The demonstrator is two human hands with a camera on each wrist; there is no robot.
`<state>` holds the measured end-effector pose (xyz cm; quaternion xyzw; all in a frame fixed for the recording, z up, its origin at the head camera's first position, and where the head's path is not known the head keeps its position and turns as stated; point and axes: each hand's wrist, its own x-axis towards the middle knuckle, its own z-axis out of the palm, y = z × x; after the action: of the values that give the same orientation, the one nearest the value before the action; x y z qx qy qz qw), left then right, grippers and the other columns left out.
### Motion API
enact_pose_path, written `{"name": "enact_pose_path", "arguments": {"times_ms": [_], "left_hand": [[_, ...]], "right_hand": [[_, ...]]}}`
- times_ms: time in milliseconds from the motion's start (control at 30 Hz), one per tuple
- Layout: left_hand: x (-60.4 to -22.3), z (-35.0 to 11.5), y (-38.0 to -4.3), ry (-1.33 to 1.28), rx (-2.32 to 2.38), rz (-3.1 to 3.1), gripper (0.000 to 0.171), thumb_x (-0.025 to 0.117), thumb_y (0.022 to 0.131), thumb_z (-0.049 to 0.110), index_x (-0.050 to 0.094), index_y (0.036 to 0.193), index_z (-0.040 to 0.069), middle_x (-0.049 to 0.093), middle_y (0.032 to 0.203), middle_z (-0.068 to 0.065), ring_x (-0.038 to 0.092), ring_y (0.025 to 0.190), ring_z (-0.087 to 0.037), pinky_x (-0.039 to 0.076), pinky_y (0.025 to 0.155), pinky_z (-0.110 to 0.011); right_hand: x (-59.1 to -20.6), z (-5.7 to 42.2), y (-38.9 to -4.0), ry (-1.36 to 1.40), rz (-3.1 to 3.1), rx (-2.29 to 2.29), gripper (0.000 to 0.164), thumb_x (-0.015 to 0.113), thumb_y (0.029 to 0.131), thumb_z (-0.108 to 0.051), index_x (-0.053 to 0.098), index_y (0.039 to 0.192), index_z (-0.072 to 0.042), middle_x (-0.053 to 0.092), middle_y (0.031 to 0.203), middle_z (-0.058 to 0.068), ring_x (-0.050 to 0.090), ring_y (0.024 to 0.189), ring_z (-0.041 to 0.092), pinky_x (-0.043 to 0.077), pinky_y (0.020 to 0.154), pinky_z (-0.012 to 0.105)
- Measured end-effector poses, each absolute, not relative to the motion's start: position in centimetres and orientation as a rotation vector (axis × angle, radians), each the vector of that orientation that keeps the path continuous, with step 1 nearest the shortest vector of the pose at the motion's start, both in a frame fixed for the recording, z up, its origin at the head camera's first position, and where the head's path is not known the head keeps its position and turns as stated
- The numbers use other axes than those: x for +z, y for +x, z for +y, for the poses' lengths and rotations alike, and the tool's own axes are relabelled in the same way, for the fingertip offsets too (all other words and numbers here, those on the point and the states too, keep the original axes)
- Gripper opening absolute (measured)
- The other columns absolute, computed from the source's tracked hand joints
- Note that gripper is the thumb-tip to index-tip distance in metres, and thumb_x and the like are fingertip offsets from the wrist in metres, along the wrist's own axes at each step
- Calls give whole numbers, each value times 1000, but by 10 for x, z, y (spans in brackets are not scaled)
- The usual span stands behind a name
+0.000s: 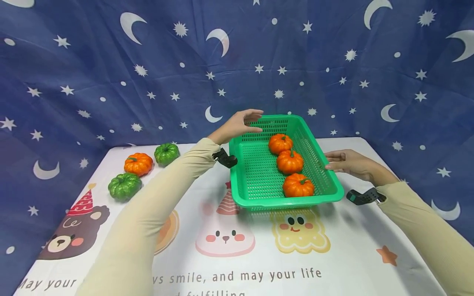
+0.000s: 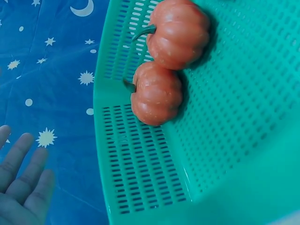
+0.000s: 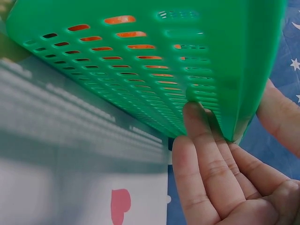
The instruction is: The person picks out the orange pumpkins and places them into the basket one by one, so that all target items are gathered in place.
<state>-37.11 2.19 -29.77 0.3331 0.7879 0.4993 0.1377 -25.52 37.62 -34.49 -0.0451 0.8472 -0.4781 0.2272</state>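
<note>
A green plastic basket with slotted walls holds three orange pumpkins along its right side. My left hand hovers by the basket's back left corner, fingers spread and holding nothing. In the left wrist view, that hand shows beyond the rim against the blue cloth, apart from the pumpkins. At the right wall, my right hand holds the rim. The right wrist view has its fingers against the outer wall under the rim, with the thumb at the rim's other side, its tip partly hidden.
Left of the basket, an orange pumpkin lies between two green pumpkins, the nearer and the farther. A white cartoon-printed cloth covers the table. Behind it hangs a dark blue curtain with moons and stars.
</note>
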Motion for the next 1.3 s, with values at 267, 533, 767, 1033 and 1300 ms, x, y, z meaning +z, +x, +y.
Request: {"name": "enact_pose_path", "arguments": {"times_ms": [267,533,767,1033,1300], "left_hand": [[-293,2,-358,1013,1362,2286,61,66,87,14,39,142,12,45,144,-10,41,134,-21,35,112,-31],[-290,-28,-349,1017,1324,2271,63,66,87,12,37,143,11,43,145,-11,38,136,-24,32,114,-29],[-290,-60,-343,975,1327,2311,63,64,88,10,36,144,9,41,146,-16,39,136,-27,37,111,-34],[-285,-99,-338,902,1355,2384,63,65,88,12,36,144,11,40,146,-15,37,137,-29,34,113,-39],[-286,-134,-341,792,1417,2480,63,63,90,14,34,145,12,38,147,-15,34,138,-29,29,115,-40]], "right_hand": [[-346,377,-255,-112,2342,-1313,76,58,93,-19,12,147,9,16,152,31,24,138,45,46,101,30],[-348,377,-255,-122,2341,-1319,74,57,93,-18,13,147,9,16,152,31,26,137,43,48,97,22],[-347,379,-253,-118,2347,-1308,76,59,92,-19,14,147,9,16,152,30,48,123,12,48,94,18],[-346,378,-255,-117,2352,-1303,77,60,92,-21,14,146,9,17,152,30,48,116,4,49,95,20],[-347,377,-257,-120,2342,-1308,77,60,92,-20,14,146,9,17,152,30,50,101,-11,48,98,24]]}}
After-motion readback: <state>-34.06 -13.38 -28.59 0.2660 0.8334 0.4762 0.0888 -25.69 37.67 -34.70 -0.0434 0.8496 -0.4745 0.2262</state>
